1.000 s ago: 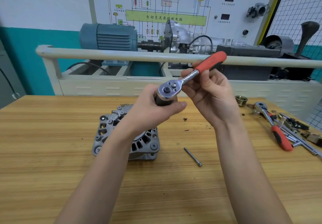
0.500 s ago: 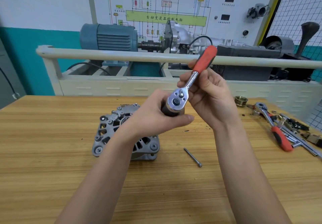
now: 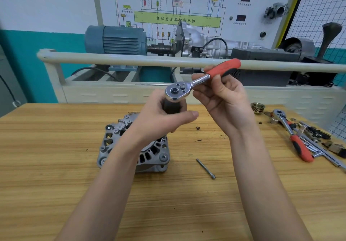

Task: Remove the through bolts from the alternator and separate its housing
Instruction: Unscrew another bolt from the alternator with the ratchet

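Grey alternator (image 3: pixel 134 147) on wood — beneath left hand (image 3: pixel 164 121), ratchet (image 3: pixel 196 83) raised.

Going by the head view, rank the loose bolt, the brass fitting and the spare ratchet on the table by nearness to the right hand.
From the right hand:
1. Brass fitting, just right.
2. Spare ratchet, farther right.
3. Loose bolt, below, toward the viewer.

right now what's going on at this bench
A person is working a red-handled ratchet above the alternator on the wooden table. The left hand grips the dark socket under the ratchet head; the right hand holds the handle. One through bolt already lies loose on the table.
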The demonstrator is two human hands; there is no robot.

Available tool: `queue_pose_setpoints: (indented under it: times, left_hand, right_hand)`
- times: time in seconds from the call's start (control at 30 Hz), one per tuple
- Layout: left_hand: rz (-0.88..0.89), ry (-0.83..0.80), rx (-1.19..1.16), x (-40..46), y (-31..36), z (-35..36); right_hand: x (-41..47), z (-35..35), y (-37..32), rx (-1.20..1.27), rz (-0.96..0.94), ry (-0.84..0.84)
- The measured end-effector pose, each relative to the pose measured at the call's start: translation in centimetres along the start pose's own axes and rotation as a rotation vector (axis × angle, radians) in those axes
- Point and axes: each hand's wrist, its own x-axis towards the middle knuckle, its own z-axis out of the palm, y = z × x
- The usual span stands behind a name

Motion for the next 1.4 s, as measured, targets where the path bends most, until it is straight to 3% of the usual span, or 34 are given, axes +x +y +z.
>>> queue_pose_setpoints:
  times: [0.2,0.4,0.47,0.6,0.67,1.03,1.27,1.4]
  left_hand:
    - [0.029,-0.013,-0.101,-0.1,0.0,-0.4]
    - [-0.039,0.219,-0.121,0.4,-0.2,-0.1]
    - [-0.041,0.182,-0.072,0.3,-0.2,-0.2]
    - [0.001,-0.051,-0.016,-0.1,0.1,-0.4]
    - [-0.012,-0.071,-0.027,-0.1,0.0,-0.2]
    - [-0.005,0.243,-0.136,0.7,-0.6,0.1]
    - [0.085,0.305,-0.089,0.3,0.3,-0.2]
    - [0.065,0.417,-0.067,-0.5,0.6,-0.6]
  right_hand:
    - [-0.2,0.5,0.4,0.006,-0.007,-0.095]
    - [-0.6,0.0,-0.6,-0.125,-0.065,-0.199]
    - [-0.5,0.1,-0.4,-0.078,-0.046,-0.166]
    - [-0.1,0.5,0.2,0.001,0.009,-0.017]
    - [0.0,0.6,0.5,0.027,0.012,-0.017]
    - [-0.8,0.4,-0.5,-0.105,-0.085,-0.151]
    - [-1.4,1.5,-0.4,-0.053,-0.064,-0.13]
    - [-1.5,1.3,0.5,-0.191,-0.013,-0.059]
